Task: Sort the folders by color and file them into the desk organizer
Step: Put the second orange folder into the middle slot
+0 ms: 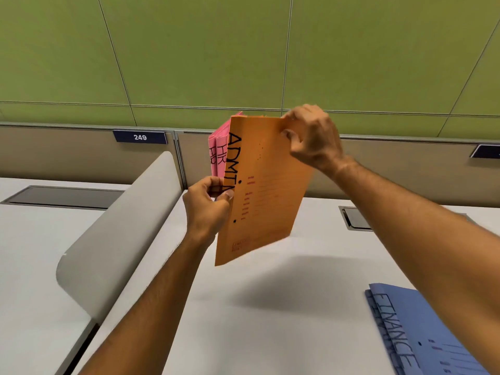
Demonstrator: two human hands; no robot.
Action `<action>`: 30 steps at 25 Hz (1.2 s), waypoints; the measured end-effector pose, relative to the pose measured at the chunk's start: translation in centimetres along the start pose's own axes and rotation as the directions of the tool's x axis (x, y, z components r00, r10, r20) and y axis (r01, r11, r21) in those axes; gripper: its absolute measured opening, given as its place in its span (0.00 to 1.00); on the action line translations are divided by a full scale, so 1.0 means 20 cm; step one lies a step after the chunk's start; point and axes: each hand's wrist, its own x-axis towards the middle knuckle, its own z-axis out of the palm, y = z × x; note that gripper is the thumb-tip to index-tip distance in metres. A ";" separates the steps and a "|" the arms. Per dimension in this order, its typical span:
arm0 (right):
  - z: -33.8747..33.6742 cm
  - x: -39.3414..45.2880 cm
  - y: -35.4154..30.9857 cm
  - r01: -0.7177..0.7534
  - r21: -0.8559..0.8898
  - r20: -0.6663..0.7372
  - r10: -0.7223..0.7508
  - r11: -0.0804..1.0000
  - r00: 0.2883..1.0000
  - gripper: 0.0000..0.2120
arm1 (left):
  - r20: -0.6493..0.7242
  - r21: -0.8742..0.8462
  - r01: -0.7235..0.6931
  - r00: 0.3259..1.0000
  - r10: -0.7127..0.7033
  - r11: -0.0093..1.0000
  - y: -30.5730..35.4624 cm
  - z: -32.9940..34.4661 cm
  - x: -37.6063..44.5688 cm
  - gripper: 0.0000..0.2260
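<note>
An orange folder [266, 190] marked "ADMIN" hangs upright in the air above the white desk [270, 320]. Behind it stand two pink folders [217, 155] marked "HR". My left hand [208, 209] pinches the bundle at its left spine edge. My right hand [311, 139] grips the orange folder's top right corner. Blue folders [422, 336] marked "FINANCE" lie stacked flat at the desk's lower right. No desk organizer is in view.
A grey curved divider [116, 234] separates this desk from the one on the left. A cable hatch [357, 217] sits in the desk behind my right arm. A beige partition with a "249" plate [140, 137] and a green wall stand beyond.
</note>
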 end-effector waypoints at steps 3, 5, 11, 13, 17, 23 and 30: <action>0.02 0.17 -0.01 0.031 0.024 -0.067 -0.029 0.999 0.997 0.10 | -0.074 0.035 -0.094 0.993 0.097 0.995 0.03 -0.01 0.09 0.06; 0.04 0.26 -0.02 0.057 0.018 -0.083 -0.055 0.998 0.995 0.09 | -0.101 0.048 -0.157 0.982 0.162 0.986 0.05 -0.01 0.14 0.07; 0.17 0.52 -0.01 0.085 0.019 -0.095 -0.082 0.996 0.992 0.10 | -0.166 0.099 -0.248 0.951 0.262 0.964 0.05 0.04 0.32 0.07; 0.22 0.58 0.00 0.101 0.009 -0.076 -0.100 0.995 0.992 0.10 | -0.188 0.112 -0.251 0.945 0.268 0.962 0.03 0.06 0.37 0.08; 0.33 0.66 0.04 0.140 -0.052 -0.044 -0.142 0.989 0.989 0.11 | -0.186 0.133 -0.264 0.940 0.286 0.955 -0.04 0.15 0.45 0.08; 0.46 0.74 0.12 0.128 -0.100 -0.039 -0.132 0.987 0.990 0.11 | -0.148 0.157 -0.245 0.952 0.268 0.957 -0.16 0.27 0.60 0.09; 0.55 0.80 0.22 0.114 -0.149 -0.036 -0.120 0.982 0.992 0.11 | -0.083 0.158 -0.274 0.954 0.290 0.949 -0.24 0.40 0.76 0.08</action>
